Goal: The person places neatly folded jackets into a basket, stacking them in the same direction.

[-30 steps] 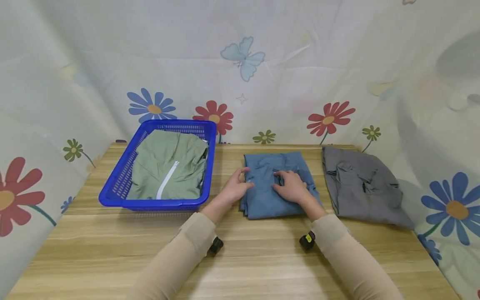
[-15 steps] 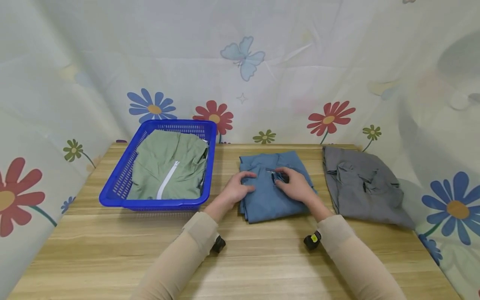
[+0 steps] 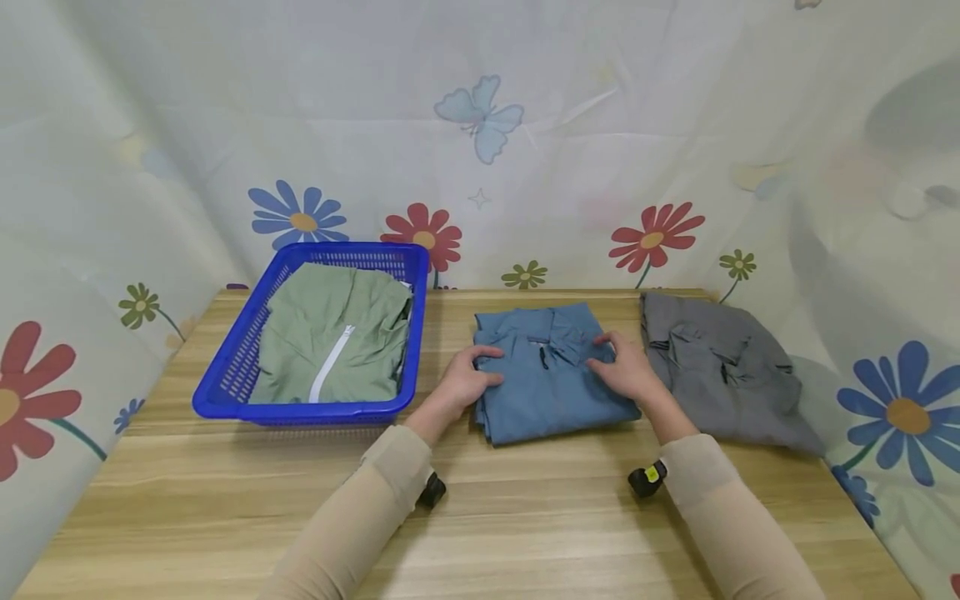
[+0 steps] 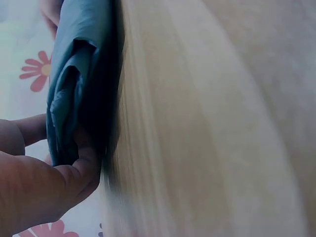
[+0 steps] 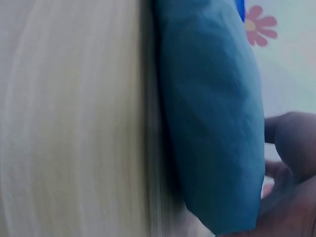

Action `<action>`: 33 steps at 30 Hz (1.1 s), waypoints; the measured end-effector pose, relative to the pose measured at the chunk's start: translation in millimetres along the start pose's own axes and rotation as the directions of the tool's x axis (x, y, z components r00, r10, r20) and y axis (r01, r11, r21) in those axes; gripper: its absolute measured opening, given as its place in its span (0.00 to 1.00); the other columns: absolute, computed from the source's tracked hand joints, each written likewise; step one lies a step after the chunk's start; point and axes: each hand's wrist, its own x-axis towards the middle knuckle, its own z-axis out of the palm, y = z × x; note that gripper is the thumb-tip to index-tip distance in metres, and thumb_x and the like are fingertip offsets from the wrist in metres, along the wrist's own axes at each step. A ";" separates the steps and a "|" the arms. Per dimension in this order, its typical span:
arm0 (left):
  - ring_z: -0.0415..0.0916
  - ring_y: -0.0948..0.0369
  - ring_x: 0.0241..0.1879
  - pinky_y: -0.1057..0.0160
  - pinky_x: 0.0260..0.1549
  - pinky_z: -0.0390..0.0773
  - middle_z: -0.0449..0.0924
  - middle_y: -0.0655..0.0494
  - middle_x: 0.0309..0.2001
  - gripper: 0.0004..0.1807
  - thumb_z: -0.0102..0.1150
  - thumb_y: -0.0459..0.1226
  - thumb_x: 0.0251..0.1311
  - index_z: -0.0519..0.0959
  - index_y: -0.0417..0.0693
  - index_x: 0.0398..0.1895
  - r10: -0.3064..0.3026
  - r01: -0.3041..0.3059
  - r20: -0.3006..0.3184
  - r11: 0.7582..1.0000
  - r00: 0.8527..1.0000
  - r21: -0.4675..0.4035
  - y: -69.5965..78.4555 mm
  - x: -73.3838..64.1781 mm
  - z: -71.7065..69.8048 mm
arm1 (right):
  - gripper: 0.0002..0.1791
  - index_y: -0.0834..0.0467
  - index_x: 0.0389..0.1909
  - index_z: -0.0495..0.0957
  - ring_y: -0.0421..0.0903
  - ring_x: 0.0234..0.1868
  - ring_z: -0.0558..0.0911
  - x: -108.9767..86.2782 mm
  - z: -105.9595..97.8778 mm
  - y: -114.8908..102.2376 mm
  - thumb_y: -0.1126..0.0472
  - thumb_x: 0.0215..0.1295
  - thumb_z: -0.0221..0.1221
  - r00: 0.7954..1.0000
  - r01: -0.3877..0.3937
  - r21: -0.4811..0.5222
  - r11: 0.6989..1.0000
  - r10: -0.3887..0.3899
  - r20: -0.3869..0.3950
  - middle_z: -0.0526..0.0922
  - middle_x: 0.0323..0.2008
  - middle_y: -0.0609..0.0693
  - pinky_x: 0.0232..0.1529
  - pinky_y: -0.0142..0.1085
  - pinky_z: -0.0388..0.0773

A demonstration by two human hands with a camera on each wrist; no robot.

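Observation:
A folded blue jacket (image 3: 543, 408), its collar and a small dark zipper pull on top, lies on the wooden table. At its left edge my left hand (image 3: 462, 382) pinches the folded layers. The left wrist view shows the thumb (image 4: 81, 170) at the edge of the stacked folds (image 4: 64, 108) and a finger on the upper face. My right hand (image 3: 628, 367) rests its fingertips on the jacket's right side, fingers loosely bent. In the right wrist view the jacket's rounded near fold (image 5: 212, 113) hides part of that hand.
To the left stands a blue plastic basket (image 3: 311, 412) holding a green garment (image 3: 307, 342) with a white zipper. A folded grey garment (image 3: 742, 408) lies right of the blue jacket. A floral curtain (image 3: 570, 167) hangs behind the table (image 3: 525, 517).
My right hand has moved from the collar area to the jacket's right side, uncovering the zipper pull. The jacket has shifted slightly left. My left hand stays at the left edge.

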 end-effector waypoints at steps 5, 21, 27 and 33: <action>0.54 0.47 0.76 0.47 0.71 0.59 0.65 0.44 0.73 0.20 0.67 0.28 0.64 0.82 0.47 0.58 0.007 -0.007 -0.017 1.000 1.000 0.020 -3.2 0.1 -3.2 | 0.26 0.66 0.68 0.70 0.69 0.76 0.54 3.0 -1.4 6.7 0.63 0.73 0.60 0.991 0.001 0.104 0.995 -0.015 0.133 0.59 0.74 0.71 0.71 0.64 0.53; 0.58 0.46 0.74 0.49 0.70 0.62 0.68 0.40 0.71 0.15 0.66 0.27 0.63 0.85 0.41 0.54 -0.027 0.028 -0.014 0.999 1.000 0.043 -4.1 -1.6 -7.1 | 0.29 0.60 0.72 0.72 0.64 0.79 0.45 2.7 -5.3 40.0 0.62 0.71 0.64 0.986 -0.074 0.309 0.948 0.024 0.164 0.51 0.79 0.64 0.73 0.60 0.53; 0.58 0.47 0.74 0.49 0.69 0.64 0.68 0.41 0.71 0.16 0.67 0.27 0.63 0.85 0.42 0.54 -0.040 0.041 -0.011 0.999 0.999 0.025 -2.6 -2.0 -10.6 | 0.30 0.59 0.72 0.72 0.64 0.79 0.45 0.6 -10.5 39.8 0.65 0.70 0.64 0.984 -0.014 0.279 0.960 -0.036 0.174 0.53 0.79 0.64 0.73 0.62 0.51; 0.59 0.49 0.73 0.50 0.68 0.66 0.68 0.43 0.72 0.17 0.67 0.27 0.63 0.86 0.45 0.54 -0.055 0.055 -0.006 0.998 0.998 0.009 -1.6 -1.6 -12.5 | 0.32 0.60 0.72 0.71 0.64 0.79 0.44 -1.8 -12.9 40.4 0.67 0.68 0.65 0.982 -0.004 0.301 0.954 -0.054 0.183 0.52 0.79 0.64 0.72 0.62 0.53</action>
